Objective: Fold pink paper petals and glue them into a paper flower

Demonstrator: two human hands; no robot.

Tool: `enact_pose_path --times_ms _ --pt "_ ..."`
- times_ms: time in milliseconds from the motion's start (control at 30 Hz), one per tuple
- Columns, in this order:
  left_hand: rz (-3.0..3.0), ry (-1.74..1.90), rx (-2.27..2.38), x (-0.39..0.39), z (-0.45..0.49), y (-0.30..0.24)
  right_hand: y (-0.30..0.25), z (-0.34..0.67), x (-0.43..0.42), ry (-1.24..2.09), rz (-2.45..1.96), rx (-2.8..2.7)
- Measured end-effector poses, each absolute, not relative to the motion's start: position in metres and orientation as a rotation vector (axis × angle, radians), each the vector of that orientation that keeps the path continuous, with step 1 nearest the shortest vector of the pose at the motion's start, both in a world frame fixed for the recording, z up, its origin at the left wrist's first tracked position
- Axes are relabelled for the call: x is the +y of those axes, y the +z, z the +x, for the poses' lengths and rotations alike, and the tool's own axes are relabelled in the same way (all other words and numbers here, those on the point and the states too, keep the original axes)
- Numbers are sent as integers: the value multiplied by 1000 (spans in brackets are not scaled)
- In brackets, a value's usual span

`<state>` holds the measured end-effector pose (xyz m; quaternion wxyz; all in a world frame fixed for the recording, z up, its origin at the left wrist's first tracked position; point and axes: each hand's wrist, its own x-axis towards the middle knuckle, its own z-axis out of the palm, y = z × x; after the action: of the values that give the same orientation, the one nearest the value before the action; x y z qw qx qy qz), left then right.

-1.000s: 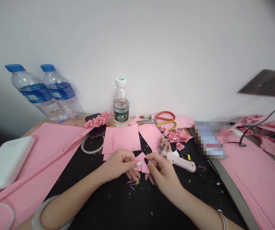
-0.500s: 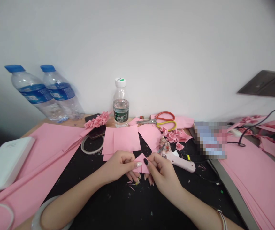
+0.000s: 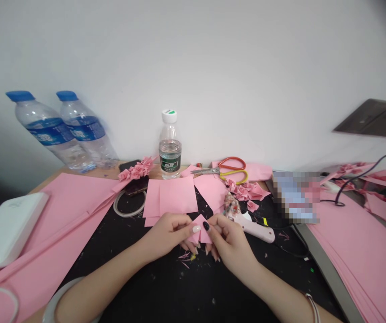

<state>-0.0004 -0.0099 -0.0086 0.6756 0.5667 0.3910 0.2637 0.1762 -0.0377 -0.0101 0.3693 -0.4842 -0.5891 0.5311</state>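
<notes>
A small piece of folded pink paper (image 3: 200,222) is held between my two hands above the black table surface, its pointed corner facing up and a slit between two flaps below. My left hand (image 3: 174,231) pinches its left side, thumb on the front and fingers behind. On the right side my right hand (image 3: 226,235) grips it the same way, its dark-nailed thumb near the middle. Square pink sheets (image 3: 177,195) lie just beyond my left hand. Close past my right hand rests a pale pink glue gun (image 3: 255,229) with a crusted, speckled nozzle end.
Scissors (image 3: 233,170) with red and yellow handles lie near folded pink paper flowers (image 3: 245,190). A water bottle (image 3: 170,146) stands by the wall; two larger bottles (image 3: 85,128) are at left. A white power bank (image 3: 14,229) sits left, a blurred-out phone-like screen (image 3: 293,195) right.
Both hands and the folded paper have shifted very slightly to the right. The slit between the paper's lower flaps looks a little wider. Everything else lies as before.
</notes>
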Motion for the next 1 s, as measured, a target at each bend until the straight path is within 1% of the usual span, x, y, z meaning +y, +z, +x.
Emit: enact_pose_path --times_ms 600,833,1000 --pt "1251 684 986 -21 9 -5 -11 172 -39 1448 -1217 -1542" --pt "1198 599 872 -19 8 -8 -5 172 -41 1366 -1270 -1580" --pt "1205 557 862 -19 9 -8 -4 172 -43 1377 -1288 -1593"
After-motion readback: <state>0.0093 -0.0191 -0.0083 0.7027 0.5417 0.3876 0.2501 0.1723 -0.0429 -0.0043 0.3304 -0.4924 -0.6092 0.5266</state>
